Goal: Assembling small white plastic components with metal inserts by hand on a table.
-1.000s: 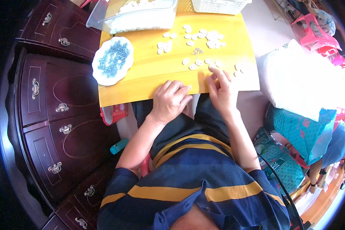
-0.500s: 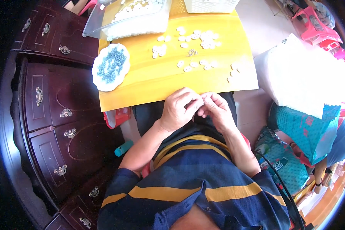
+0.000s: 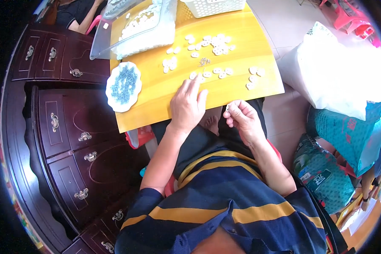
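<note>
My left hand (image 3: 188,103) reaches over the near part of the yellow table (image 3: 152,99). Its fingers are stretched out, the fingertips at small oval white pieces (image 3: 206,74) that seem to have holes in them. Just off the table's front edge, my right hand (image 3: 242,118) pinches a tiny pale piece (image 3: 227,108) between thumb and forefinger; most of it is hidden. More white pieces (image 3: 219,42) lie in loose groups across the tabletop. Among them is a small heap of thin metal bits (image 3: 204,62). A scalloped white dish (image 3: 132,101) on the left holds many small blue-grey screw-like parts (image 3: 125,84).
A clear plastic bin (image 3: 167,36) of white pieces stands at the far left of the table, beside a white perforated basket (image 3: 213,7). Dark wooden drawers (image 3: 61,106) line the left. Bulky white (image 3: 321,67) and teal bags (image 3: 343,131) sit to the right. Another person's arm (image 3: 88,21) shows at top left.
My hands have come apart. The left has moved forward onto the table and opened, while the right stays near the edge with the tiny pale piece. The view has shifted slightly.
</note>
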Action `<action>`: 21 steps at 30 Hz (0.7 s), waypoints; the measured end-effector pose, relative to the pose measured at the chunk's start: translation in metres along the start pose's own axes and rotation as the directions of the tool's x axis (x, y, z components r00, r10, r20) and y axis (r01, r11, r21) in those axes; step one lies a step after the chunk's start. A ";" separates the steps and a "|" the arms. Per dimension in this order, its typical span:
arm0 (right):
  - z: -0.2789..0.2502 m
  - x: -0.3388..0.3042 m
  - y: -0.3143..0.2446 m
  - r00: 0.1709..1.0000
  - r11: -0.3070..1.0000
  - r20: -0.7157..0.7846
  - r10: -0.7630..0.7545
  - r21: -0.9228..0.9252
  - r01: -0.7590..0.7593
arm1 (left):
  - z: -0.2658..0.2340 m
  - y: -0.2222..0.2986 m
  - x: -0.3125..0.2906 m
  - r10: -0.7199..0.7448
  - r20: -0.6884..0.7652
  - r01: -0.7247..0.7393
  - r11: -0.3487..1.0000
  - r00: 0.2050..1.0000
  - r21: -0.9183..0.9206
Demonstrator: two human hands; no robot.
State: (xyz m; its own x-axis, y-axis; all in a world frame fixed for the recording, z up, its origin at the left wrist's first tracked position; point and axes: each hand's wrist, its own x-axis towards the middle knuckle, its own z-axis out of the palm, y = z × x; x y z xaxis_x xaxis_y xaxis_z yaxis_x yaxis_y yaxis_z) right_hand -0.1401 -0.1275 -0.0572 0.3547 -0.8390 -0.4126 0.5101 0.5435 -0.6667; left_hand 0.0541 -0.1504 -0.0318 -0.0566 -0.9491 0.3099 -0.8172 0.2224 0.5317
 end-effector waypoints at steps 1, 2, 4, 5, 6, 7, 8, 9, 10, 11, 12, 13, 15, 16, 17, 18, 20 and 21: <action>-0.002 0.000 0.001 1.000 1.000 0.000 -0.010 -0.023 0.010 | 0.003 -0.005 0.002 0.031 -0.020 -0.029 0.995 0.999 0.097; -0.004 0.000 0.001 1.000 0.999 0.001 -0.020 -0.047 0.021 | 0.005 -0.007 0.004 0.063 -0.037 -0.055 0.980 0.997 0.193; -0.006 0.000 0.000 1.000 0.998 0.007 -0.022 -0.051 0.023 | 0.008 -0.002 0.006 0.051 -0.014 -0.047 0.977 0.999 0.208; -0.007 0.000 -0.001 1.000 0.998 0.015 -0.022 -0.059 0.023 | 0.011 0.001 0.007 0.035 0.005 -0.035 0.974 0.999 0.224; -0.007 0.000 -0.001 1.000 0.998 0.017 -0.022 -0.056 0.023 | 0.013 0.003 0.008 0.035 0.006 -0.036 0.973 0.999 0.227; -0.007 0.000 -0.001 1.000 0.998 0.025 -0.013 -0.059 0.014 | 0.016 0.005 0.008 0.036 0.029 -0.042 0.977 0.999 0.211; -0.007 -0.001 -0.001 0.999 0.998 0.033 -0.003 -0.062 0.005 | 0.019 0.007 0.009 0.037 0.053 -0.047 0.980 0.998 0.195; -0.006 -0.001 0.000 0.999 0.998 0.036 -0.003 -0.059 0.005 | 0.022 0.009 0.012 0.037 0.053 -0.047 0.979 0.998 0.199; -0.005 -0.001 0.000 0.999 0.998 0.041 0.002 -0.066 0.001 | 0.024 0.010 0.015 0.038 0.044 -0.044 0.990 0.998 0.136; -0.004 -0.001 -0.001 0.999 0.997 0.046 0.006 -0.073 -0.003 | 0.025 0.010 0.017 0.038 0.034 -0.041 0.997 0.999 0.073; -0.005 -0.002 -0.001 0.999 0.998 0.046 0.003 -0.068 0.000 | 0.025 0.008 0.018 0.042 0.036 -0.045 0.996 0.998 0.076; -0.005 -0.002 -0.002 0.999 0.998 0.047 0.004 -0.070 0.000 | 0.024 0.005 0.019 0.048 -0.005 -0.048 0.997 0.999 0.057; -0.005 -0.003 -0.003 0.999 0.998 0.046 0.000 -0.067 0.003 | 0.021 -0.002 0.021 0.058 -0.043 -0.056 0.998 0.997 0.039; -0.006 -0.003 -0.004 0.999 0.998 0.049 0.007 -0.065 -0.004 | 0.019 -0.008 0.022 0.037 -0.047 -0.033 0.997 0.998 0.066; -0.006 -0.003 -0.004 0.999 0.998 0.051 0.013 -0.064 -0.010 | 0.017 -0.011 0.024 0.016 -0.052 -0.011 0.996 0.999 0.093; -0.006 -0.003 -0.004 0.998 0.998 0.054 0.014 -0.062 -0.010 | 0.014 -0.012 0.025 0.024 -0.047 -0.018 0.992 0.999 0.123; -0.005 -0.004 -0.004 0.998 0.998 0.061 0.023 -0.059 -0.019 | 0.012 -0.011 0.028 0.029 -0.037 -0.024 0.990 0.999 0.138; -0.005 -0.004 -0.003 0.998 0.998 0.061 0.023 -0.058 -0.019 | 0.013 -0.010 0.029 0.035 -0.027 -0.030 0.988 0.999 0.149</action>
State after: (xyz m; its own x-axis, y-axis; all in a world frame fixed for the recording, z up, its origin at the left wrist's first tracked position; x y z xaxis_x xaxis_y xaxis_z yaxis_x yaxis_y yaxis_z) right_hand -0.1466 -0.1261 -0.0565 0.4137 -0.8233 -0.3887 0.4570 0.5570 -0.6934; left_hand 0.0534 -0.1831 -0.0385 -0.0694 -0.9345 0.3492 -0.8912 0.2154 0.3992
